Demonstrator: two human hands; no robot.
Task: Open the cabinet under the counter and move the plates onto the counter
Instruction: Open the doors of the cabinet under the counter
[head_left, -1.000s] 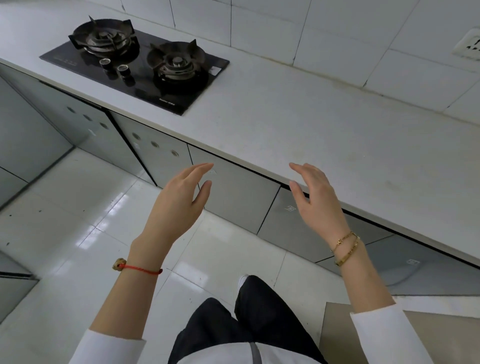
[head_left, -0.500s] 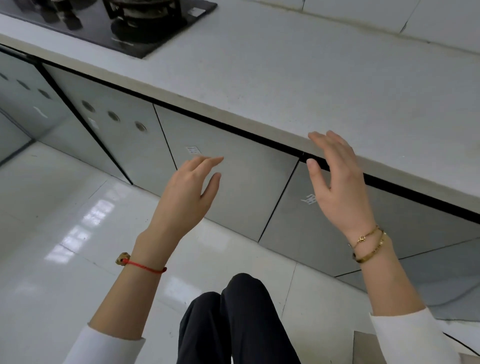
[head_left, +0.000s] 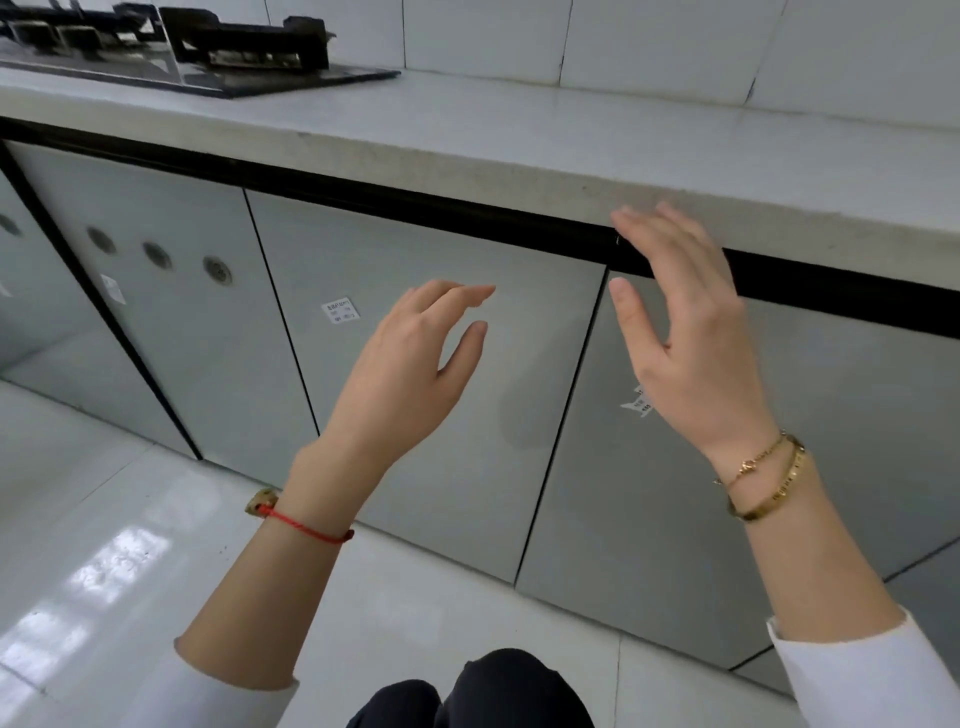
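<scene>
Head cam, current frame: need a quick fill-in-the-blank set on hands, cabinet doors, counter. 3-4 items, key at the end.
1. The cabinet doors under the counter are all ____.
2. The left hand wears a ____ string bracelet at the wrist.
3. The gold bracelets sit on the ____ wrist.
4. The right hand holds ____, its fingers spread near the counter's front edge.

Missing words: closed; red; right; nothing

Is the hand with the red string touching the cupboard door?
Cannot tell. In the head view the left hand overlaps the closed cabinet door, fingers spread, but that single angle shows neither contact nor a gap.
</scene>
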